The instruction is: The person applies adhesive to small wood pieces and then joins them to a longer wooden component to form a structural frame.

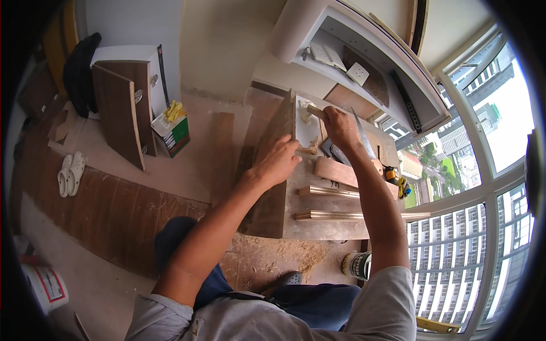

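Note:
My right hand (pixel 341 129) is closed round a short flat wooden stick (pixel 316 112). The stick's free end reaches over a cream-coloured smear (pixel 306 116) on a white sheet (pixel 304 133) at the bench's far left corner. Close by, my left hand (pixel 277 162) has its fingers bent round the end of a small light wooden piece (pixel 307 150), partly hidden by the fingers. A long saw blade (pixel 363 133) lies just right of my right hand. Both hands are over the wooden workbench (pixel 293 196).
Wooden planks (pixel 335 170) and thin strips (pixel 327 216) lie on the bench, with a yellow tape measure (pixel 391 174) at right. A white cabinet (pixel 341 59) hangs beyond. Shavings (pixel 284 254) cover the floor near a tin (pixel 357 265). Cabinet doors (pixel 119 113) stand at left.

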